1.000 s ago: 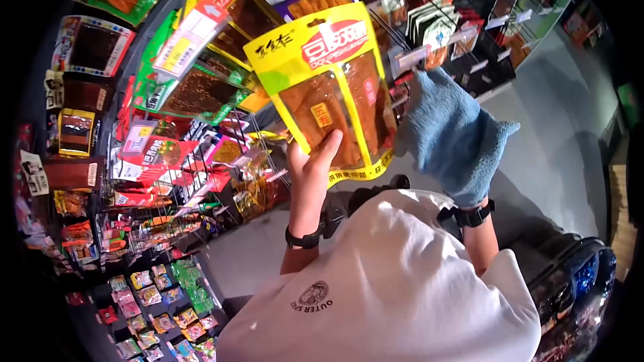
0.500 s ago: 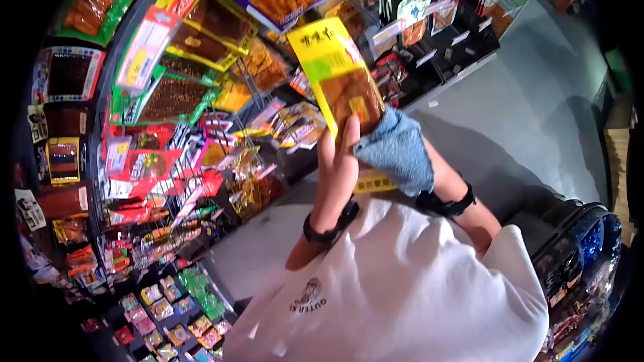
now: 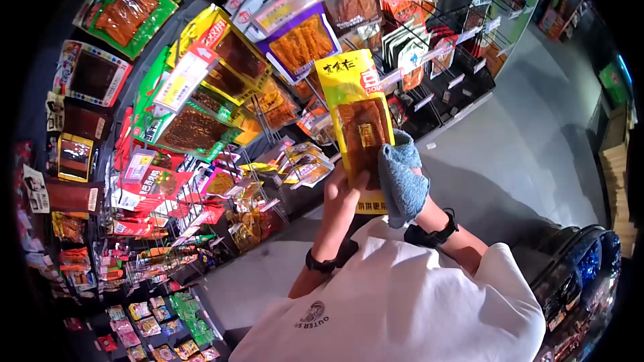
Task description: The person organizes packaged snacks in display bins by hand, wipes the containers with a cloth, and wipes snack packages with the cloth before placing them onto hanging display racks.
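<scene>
A yellow snack packet [image 3: 363, 124] with a clear window over brown, flat food stands almost upright in front of my chest. My left hand [image 3: 341, 196] is closed on its lower left edge, thumb across the front. A blue-grey cloth [image 3: 402, 184] lies against the packet's lower right side. Most of my right hand [image 3: 421, 202] is behind or under this cloth, which it holds; its fingers are largely hidden. Both wrists wear black bands.
Racks of hanging snack packets curve along the left and top, with a purple packet [image 3: 300, 43] and price tags [image 3: 186, 80] on hooks. Small packets [image 3: 149, 322] fill a display at lower left. Grey floor [image 3: 496, 154] runs right, beside a dark rounded display stand [image 3: 580, 281].
The packet has turned more upright and its front faces me more squarely. The cloth has shifted from spread across its lower corner to bunched along its right side.
</scene>
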Tool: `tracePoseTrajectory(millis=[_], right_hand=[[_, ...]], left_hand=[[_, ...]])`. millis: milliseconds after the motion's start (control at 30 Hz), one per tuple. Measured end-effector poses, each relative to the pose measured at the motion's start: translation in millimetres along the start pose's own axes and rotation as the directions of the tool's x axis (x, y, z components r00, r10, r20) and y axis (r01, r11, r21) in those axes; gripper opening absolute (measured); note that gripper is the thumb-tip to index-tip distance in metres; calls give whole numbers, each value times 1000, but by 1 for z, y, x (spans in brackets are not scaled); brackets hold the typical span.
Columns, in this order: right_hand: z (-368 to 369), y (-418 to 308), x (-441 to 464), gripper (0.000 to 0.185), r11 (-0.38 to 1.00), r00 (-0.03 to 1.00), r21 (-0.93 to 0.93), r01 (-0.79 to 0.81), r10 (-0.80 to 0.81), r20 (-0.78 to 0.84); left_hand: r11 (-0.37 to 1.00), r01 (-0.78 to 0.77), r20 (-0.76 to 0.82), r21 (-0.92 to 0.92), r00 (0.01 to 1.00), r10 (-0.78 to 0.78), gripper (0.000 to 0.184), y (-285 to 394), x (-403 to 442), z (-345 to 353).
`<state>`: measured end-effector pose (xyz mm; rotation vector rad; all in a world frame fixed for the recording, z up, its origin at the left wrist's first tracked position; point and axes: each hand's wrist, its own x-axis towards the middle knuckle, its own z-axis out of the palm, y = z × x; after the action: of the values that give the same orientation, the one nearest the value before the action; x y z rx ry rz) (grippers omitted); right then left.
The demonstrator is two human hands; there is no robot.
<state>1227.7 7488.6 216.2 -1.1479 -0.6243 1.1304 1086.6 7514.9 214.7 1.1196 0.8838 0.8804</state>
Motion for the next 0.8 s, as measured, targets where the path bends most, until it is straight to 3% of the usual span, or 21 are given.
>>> tracePoseTrajectory(millis=[33, 100, 167, 200, 267, 300, 333, 367, 400, 433, 467, 533, 600, 667, 700, 767, 800], right_hand=[[-6, 12, 10, 42, 994, 996, -65, 89, -87, 33], [-13, 27, 25, 42, 869, 875, -166, 466, -426, 227], [-4, 21, 31, 44, 903, 904, -164, 396, -352, 244], [4, 3, 33, 45, 810, 867, -343, 476, -367, 337], [17, 12, 24, 58, 958, 926, 41, 284, -285, 249], [23, 16, 20, 66, 951, 949, 242, 191, -242, 203], [24, 17, 16, 69, 953, 967, 279, 119, -175, 187], [25, 17, 11, 70, 955, 971, 258, 144, -187, 149], [24, 7, 9, 68, 913, 906, 70, 402, -408, 114], [22, -3, 7, 67, 781, 792, -136, 610, -606, 72], [12, 8, 5, 58, 624, 747, -452, 637, -645, 163], [2, 6, 18, 51, 524, 685, -483, 701, -684, 250], [0, 16, 3, 53, 845, 880, -260, 467, -415, 230], [-2, 22, 14, 52, 716, 768, -281, 639, -576, 281], [-2, 23, 17, 54, 757, 771, -187, 626, -565, 293], [-2, 34, 23, 47, 815, 804, -149, 560, -492, 334], [-2, 45, 29, 45, 863, 841, -148, 482, -409, 355]], left_hand=[[999, 8, 2, 52, 1000, -9, 30, 0, 0, -4], [995, 11, 0, 98, 1000, -11, 34, -3, -1, -7], [996, 64, -19, -57, 998, -65, 42, -2, -1, -3], [997, 53, -18, -55, 998, -54, 42, -1, 2, -2], [984, 53, 28, -171, 998, -49, 47, 2, 9, -2], [985, 54, 35, -163, 998, -49, 47, 3, 13, -4], [975, 113, 56, -190, 993, -104, 49, 4, 16, -6], [960, 176, 79, -216, 984, -163, 52, 3, 19, -8], [940, 240, 103, -243, 970, -221, 54, 4, 20, -8], [948, 238, 62, -212, 971, -230, 54, 7, 18, -2], [946, 233, 13, -226, 972, -236, 53, 4, 20, 5], [991, 55, 40, -121, 998, -51, 53, -4, 22, 10], [996, -77, 92, -37, 993, 80, 50, -24, 26, 6], [984, -180, 142, -3, 974, 178, 47, -42, 20, 2], [979, -204, 145, -1, 969, 202, 45, -39, 16, 3], [959, -209, 53, -189, 974, 222, 44, -36, 9, 10], [958, -279, 89, 66, 958, 273, 45, -26, 15, 6]])
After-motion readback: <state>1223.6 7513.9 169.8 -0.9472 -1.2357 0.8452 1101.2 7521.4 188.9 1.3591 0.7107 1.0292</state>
